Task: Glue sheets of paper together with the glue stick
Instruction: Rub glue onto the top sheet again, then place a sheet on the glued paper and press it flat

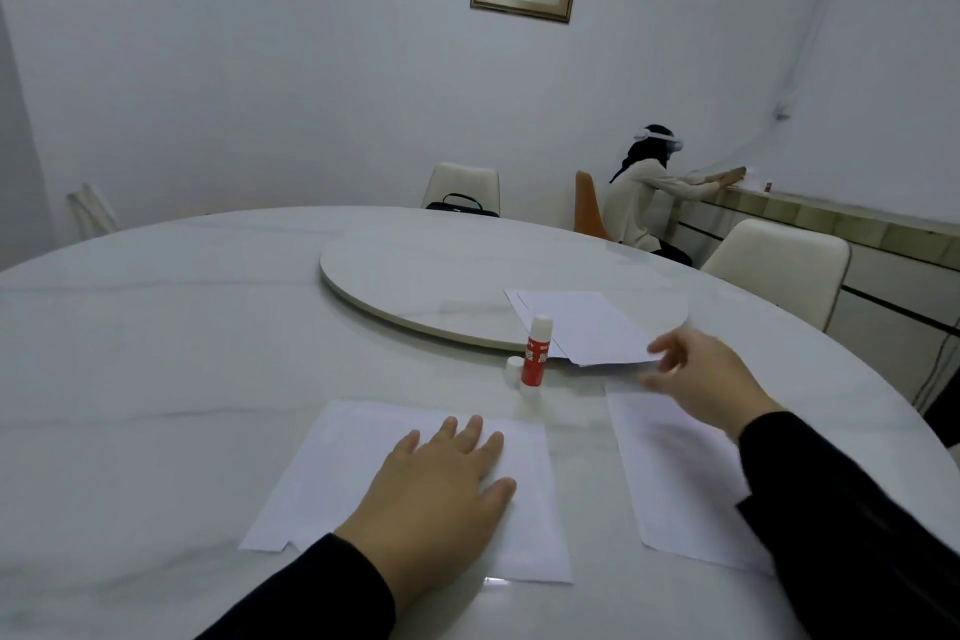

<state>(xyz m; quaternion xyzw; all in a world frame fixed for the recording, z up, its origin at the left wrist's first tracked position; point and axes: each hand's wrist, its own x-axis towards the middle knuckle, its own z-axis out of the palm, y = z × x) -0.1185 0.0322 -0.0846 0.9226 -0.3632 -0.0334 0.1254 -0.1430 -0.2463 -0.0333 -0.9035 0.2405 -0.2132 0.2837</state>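
Your right hand (698, 379), fingers apart and blurred, hovered at the near corner of the paper stack (587, 327) centre-right; your left hand (441, 483) pressed flat on the lower sheet (332, 473).

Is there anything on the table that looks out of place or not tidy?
Only small things: the glue stick stands upright without its cap, which sits beside it, and the far sheets overhang the turntable edge at an angle.
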